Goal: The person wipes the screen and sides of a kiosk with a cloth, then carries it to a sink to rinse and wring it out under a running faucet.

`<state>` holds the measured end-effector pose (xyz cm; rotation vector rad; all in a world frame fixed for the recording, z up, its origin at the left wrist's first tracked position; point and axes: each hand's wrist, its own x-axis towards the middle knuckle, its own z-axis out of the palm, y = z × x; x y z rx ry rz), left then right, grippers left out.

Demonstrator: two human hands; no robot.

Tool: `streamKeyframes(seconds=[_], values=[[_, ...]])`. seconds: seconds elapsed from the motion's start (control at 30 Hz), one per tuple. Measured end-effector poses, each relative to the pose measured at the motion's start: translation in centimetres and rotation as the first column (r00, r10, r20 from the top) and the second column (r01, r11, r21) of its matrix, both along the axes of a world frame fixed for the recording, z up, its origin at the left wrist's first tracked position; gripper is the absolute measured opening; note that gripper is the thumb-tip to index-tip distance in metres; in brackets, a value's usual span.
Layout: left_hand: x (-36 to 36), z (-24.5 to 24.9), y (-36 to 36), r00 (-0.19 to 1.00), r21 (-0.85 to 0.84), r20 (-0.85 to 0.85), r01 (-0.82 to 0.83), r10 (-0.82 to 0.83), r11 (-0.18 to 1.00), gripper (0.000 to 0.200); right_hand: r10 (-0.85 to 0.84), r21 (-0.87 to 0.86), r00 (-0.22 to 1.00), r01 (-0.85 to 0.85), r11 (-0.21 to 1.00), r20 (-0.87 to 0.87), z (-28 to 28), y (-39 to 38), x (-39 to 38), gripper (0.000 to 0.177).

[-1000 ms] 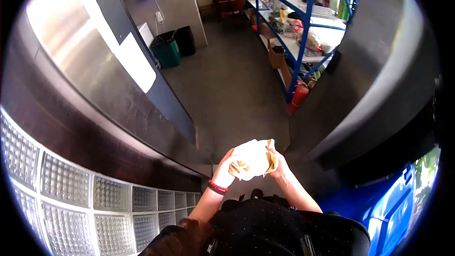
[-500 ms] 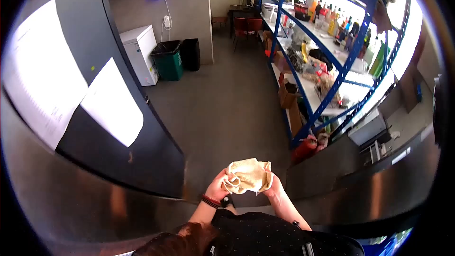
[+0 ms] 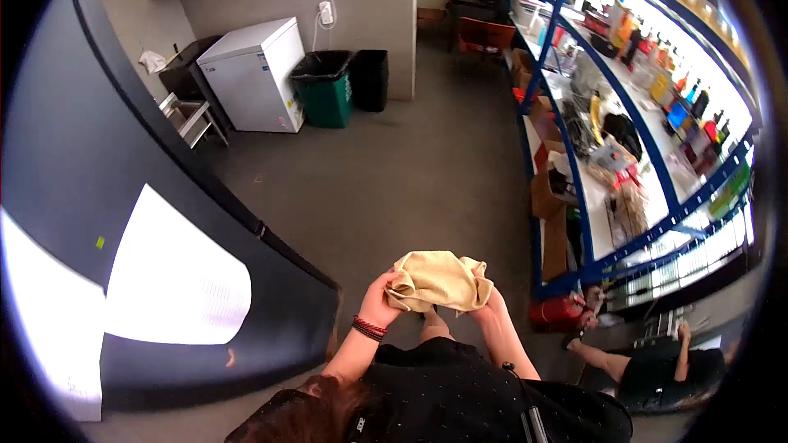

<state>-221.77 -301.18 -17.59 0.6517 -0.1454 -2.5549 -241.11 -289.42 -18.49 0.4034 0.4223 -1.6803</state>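
A crumpled tan cloth (image 3: 441, 280) is held up in front of my body, in the lower middle of the head view. My left hand (image 3: 380, 302), with dark red bracelets at the wrist, grips its left edge. On the opposite side, my right hand (image 3: 492, 307) has hold of the right edge. Folds of the cloth hide part of the fingers on both hands.
Papers (image 3: 180, 271) hang on a dark panel (image 3: 279, 361) at left. Farther back stand a white chest freezer (image 3: 254, 78), a green bin (image 3: 327, 94) and a black bin (image 3: 371, 82). Blue shelving (image 3: 603, 262) lines the right. A person (image 3: 669, 377) appears at lower right.
My view has moved forward and turned, so the freezer and bins look larger and a stand shows behind the panel. Both hands still hold the cloth, now folded differently. A person now shows at lower right.
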Motion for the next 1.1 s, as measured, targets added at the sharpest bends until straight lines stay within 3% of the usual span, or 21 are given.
streamKeyframes(seconds=[0.1,0.2,0.23,0.33,0.37,0.4,0.47,0.5,0.67,0.8,0.87,0.93,1.0,1.1], values=[[-2.6,-0.6,-5.6,0.997,-0.05,-0.051,-0.057,0.055,0.997,0.027,0.094,0.012,0.995,-0.094,0.995,-0.018,0.2,-7.7,-4.5,0.025],[-6.3,0.7,-12.0,0.986,-0.136,-0.113,-0.134,0.119,0.982,0.029,0.115,-0.059,0.992,-0.118,0.991,-0.04,-4.2,-16.7,-10.3,0.027],[-7.7,1.4,-14.1,0.983,-0.19,-0.097,-0.17,0.154,0.967,0.029,0.138,-0.077,0.99,-0.138,0.987,0.001,-2.6,-19.4,-11.2,0.029],[-9.4,1.8,-19.5,0.977,-0.362,-0.005,-0.199,0.211,0.911,0.033,0.254,-0.196,0.957,-0.278,0.94,-0.141,-2.5,-27.6,-14.4,0.03],[-9.8,2.1,-21.2,0.967,-0.359,0.011,-0.233,0.254,0.904,0.032,0.304,-0.069,0.94,-0.317,0.946,-0.153,-0.2,-29.8,-14.3,0.028],[-9.5,2.1,-22.6,0.957,-0.318,-0.012,-0.278,0.29,0.906,0.032,0.346,-0.295,0.926,-0.377,0.878,-0.154,-1.8,-32.7,-14.9,0.027],[-9.4,2.1,-25.0,0.929,-0.221,-0.072,-0.37,0.363,0.902,0.032,0.416,-0.072,0.905,-0.423,0.903,-0.092,-0.1,-36.7,-14.1,0.026],[-9.1,1.1,-26.3,0.906,-0.198,-0.09,-0.424,0.414,0.884,0.034,0.451,-0.045,0.887,-0.457,0.888,-0.102,0.2,-38.6,-13.4,0.025],[-6.8,0.6,-33.0,0.818,-0.032,-0.147,-0.566,0.557,0.824,0.03,0.519,0.062,0.835,-0.537,0.841,0.182,-0.7,-47.2,-8.4,0.034],[-5.0,-1.9,-40.7,0.824,-0.008,-0.184,-0.547,0.536,0.837,0.034,0.627,0.12,0.774,-0.633,0.764,0.091,-1.0,-54.7,-4.8,0.033],[-3.8,-1.6,-45.5,0.829,0.0,-0.197,-0.534,0.523,0.846,0.035,0.687,0.037,0.718,-0.694,0.719,0.116,-0.9,-59.8,-3.8,0.033],[-2.6,-1.7,-50.3,0.835,-0.035,-0.225,-0.522,0.503,0.852,0.038,0.718,0.123,0.691,-0.707,0.696,-0.084,-0.6,-64.8,-3.2,0.033],[-1.1,-1.0,-54.7,0.831,-0.133,-0.148,-0.554,0.536,0.822,0.037,0.736,0.022,0.661,-0.742,0.67,-0.144,-0.1,-70.0,-2.4,0.033],[1.0,-1.6,-60.3,0.84,-0.182,-0.115,-0.543,0.53,0.82,0.034,0.715,0.034,0.673,-0.723,0.69,-0.189,0.3,-75.9,-1.4,0.031]])
